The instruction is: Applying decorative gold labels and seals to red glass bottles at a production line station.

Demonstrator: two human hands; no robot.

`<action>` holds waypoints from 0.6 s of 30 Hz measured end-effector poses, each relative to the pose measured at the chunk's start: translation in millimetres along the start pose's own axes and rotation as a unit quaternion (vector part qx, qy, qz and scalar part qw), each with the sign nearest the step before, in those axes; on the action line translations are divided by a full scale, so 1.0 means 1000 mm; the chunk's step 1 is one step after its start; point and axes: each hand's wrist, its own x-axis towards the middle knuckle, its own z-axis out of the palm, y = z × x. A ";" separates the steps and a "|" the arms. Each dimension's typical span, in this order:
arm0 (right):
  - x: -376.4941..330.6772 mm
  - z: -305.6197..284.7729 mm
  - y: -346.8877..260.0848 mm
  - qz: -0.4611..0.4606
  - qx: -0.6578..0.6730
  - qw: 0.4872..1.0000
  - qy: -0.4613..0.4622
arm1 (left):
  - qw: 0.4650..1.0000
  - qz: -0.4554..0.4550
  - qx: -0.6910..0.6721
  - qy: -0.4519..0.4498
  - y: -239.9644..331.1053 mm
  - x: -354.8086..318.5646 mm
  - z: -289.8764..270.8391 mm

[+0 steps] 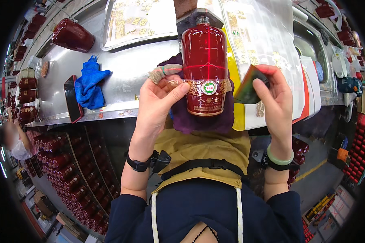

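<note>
A dark red glass bottle (205, 52) lies on a purple cloth (227, 115), neck pointing away from me, with a thin red light cross on it. A gold decorative label band (219, 86) with a round green-and-white emblem runs across its lower part. At the bottle's left side, my left hand (160, 97) pinches the band's left end, its thumb pressing beside the glass. A fabric finger cover wraps one of its fingers. To the right, apart from the bottle, my right hand (278, 91) grips a thin dark green flexible sheet (248, 87), perhaps a scraper.
A metal tray (105, 40) with gold labels stands at the back. White sheets (251, 40) with gold labels lie right of the bottle, near a sink (310, 38). On the left are another red bottle (73, 35), a blue cloth (90, 85) and a phone (72, 99).
</note>
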 end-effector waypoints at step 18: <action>-0.011 0.008 0.003 -0.103 -0.301 0.945 -0.078 | 0.871 0.148 0.442 0.157 -0.014 -0.007 -0.014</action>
